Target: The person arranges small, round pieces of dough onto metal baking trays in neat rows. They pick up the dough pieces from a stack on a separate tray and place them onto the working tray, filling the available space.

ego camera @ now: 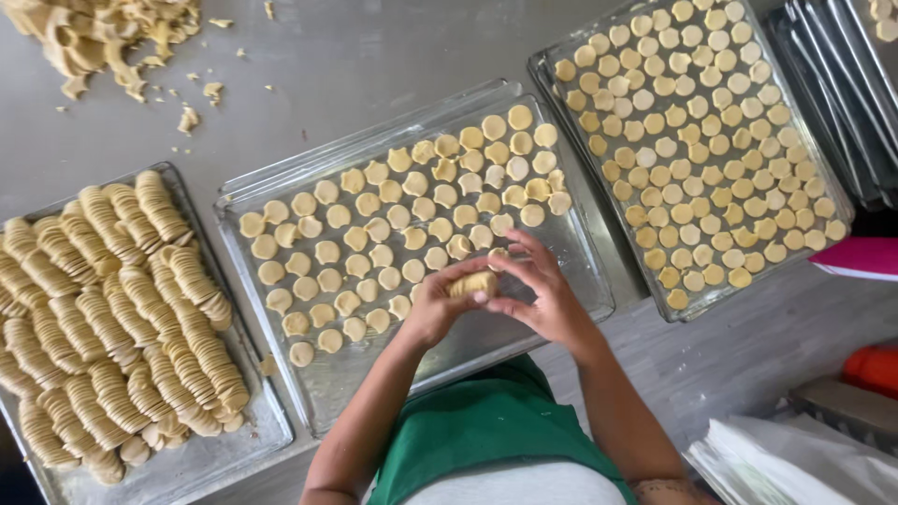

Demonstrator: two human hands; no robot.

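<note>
Over the near edge of the middle tray (281,187), both hands together, above its bare near-right part. Left hand (435,304) closed around a short stack of dough discs (472,283), held sideways between thumb and fingers. Right hand (543,290) just beside it, fingertips (496,266) pinching one single disc (497,253) at the end of the stack, thumb touching the stack too. On the middle tray, many flat round discs in loose rows, filling the far and left part; near-right corner still bare metal. At the left edge of the table (374,47), a second tray (201,458) packed with long rolls of stacked discs (112,327), lying side by side and touching. Toward the right, a third tray (552,93), tilted a little, covered nearly to every edge with single discs. In the far-left corner of the table, a heap of dough scraps (103,33) with crumbs near it. At the far-right corner, dark empty trays (842,84) stacked. At the right edge, something pink (856,257), below it something orange (875,369). At the near edge, a green apron (486,421).
</note>
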